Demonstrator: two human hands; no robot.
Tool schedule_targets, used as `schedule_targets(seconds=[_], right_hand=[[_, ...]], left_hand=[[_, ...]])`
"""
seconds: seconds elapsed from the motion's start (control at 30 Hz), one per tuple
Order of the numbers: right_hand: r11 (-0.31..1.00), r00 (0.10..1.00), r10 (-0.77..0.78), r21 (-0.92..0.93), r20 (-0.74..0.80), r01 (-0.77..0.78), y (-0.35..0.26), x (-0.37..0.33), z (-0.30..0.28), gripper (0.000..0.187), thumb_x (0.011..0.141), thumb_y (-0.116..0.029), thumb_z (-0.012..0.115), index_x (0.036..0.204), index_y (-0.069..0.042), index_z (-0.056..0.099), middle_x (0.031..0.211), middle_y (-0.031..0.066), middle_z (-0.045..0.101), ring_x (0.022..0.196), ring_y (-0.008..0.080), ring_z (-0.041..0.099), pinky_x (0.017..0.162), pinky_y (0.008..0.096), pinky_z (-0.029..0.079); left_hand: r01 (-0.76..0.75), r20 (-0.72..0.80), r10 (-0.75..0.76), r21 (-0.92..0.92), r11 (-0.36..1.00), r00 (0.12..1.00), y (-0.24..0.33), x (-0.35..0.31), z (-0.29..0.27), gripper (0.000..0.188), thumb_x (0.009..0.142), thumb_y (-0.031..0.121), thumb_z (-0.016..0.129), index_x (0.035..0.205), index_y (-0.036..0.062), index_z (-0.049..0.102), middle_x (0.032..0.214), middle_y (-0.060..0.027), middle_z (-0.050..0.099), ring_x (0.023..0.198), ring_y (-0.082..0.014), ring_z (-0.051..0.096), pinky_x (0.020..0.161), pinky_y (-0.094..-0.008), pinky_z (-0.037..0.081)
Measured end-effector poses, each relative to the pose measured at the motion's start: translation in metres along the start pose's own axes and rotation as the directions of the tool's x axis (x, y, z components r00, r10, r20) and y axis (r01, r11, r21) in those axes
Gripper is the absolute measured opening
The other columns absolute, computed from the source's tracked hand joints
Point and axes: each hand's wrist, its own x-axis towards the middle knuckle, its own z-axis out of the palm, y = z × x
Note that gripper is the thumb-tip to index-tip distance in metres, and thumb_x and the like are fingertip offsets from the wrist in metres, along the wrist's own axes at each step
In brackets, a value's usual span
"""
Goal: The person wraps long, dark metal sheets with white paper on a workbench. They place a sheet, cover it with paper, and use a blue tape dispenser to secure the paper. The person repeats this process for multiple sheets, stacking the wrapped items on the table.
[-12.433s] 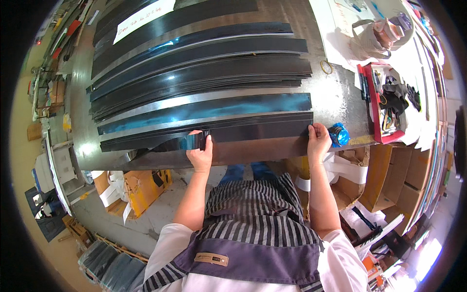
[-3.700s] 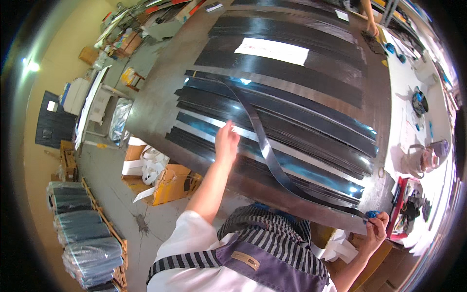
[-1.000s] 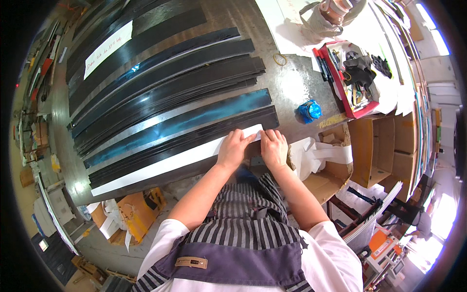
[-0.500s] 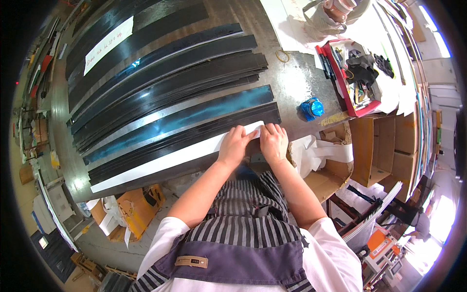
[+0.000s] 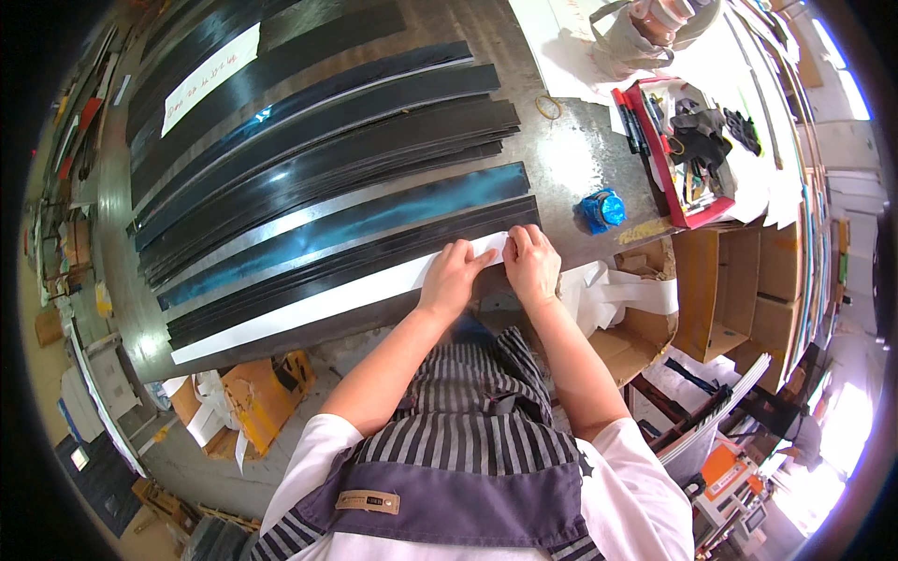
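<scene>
White on top, with black stacked behind: bends over a narrow white strip (image 5: 313, 305) laid slantwise from left of centre up to the middle of the frame, just in front of a stack of black strips (image 5: 374, 259) on a metal table (image 5: 561, 159). Works at the right end of the strip, with both hands close together. Rests the bent fingers and thumb of the left hand (image 5: 449, 278) against it, a little short of the tip; cannot tell from this angle about any real grip beneath the curled fingers. Draws together the thumb and fingertips of the right hand (image 5: 532, 267) at the very tip, apparently pinching it. Has near, to the right, a blue roll (image 5: 603, 210) (crinkly-looking, perhaps wrapped in film), and farther off, at upper right, a red box (image 5: 675, 210) of small items.

Seems, by the pose, to be at a fine fingertip step: perhaps picking at the end, perhaps squaring it up. Calls next, in all likelihood, for steadying with the left and a light, careful pinch with the right, without creasing the tip or nudging the neighbouring stack out of line.
</scene>
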Motion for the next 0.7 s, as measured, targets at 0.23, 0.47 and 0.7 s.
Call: schedule_targets(seconds=[0.23,0.47,0.7], right_hand=[[0.991,0.994,-0.083,-0.096,0.066,0.089,0.005,0.008,0.006,0.009,0.082,-0.010,0.065,0.077,-0.010,0.057,0.077,0.0067,0.055,0.075,0.0260,0.063,0.059,0.0393,0.053],[0.955,0.959,-0.254,-0.127,0.122,0.269,0.013,-0.004,0.004,0.013,0.076,-0.008,0.065,0.073,-0.010,0.053,0.072,0.0065,0.052,0.069,0.0237,0.061,0.058,0.0370,0.052],[0.940,0.963,0.171,0.258,0.206,-0.222,0.002,0.000,-0.017,0.016,0.086,-0.019,0.070,0.085,-0.007,0.059,0.082,0.0087,0.063,0.075,0.0308,0.065,0.064,0.0408,0.052]], left_hand=[[-0.039,-0.013,0.039,-0.002,0.999,0.999,0.002,0.000,-0.005,0.046,0.084,0.004,0.063,0.120,0.0297,0.070,0.082,-0.0039,0.047,0.075,-0.0224,0.053,0.070,-0.0350,0.049],[-0.009,-0.022,0.009,0.017,1.000,1.000,0.011,0.001,-0.007,0.034,0.083,0.006,0.063,0.110,0.0216,0.075,0.081,-0.0045,0.048,0.076,-0.0229,0.054,0.071,-0.0343,0.049],[0.034,-0.029,-0.035,-0.045,0.998,0.999,0.011,0.001,-0.007,0.015,0.085,0.013,0.068,0.098,0.0140,0.076,0.084,-0.0056,0.051,0.081,-0.0255,0.056,0.069,-0.0377,0.048]])
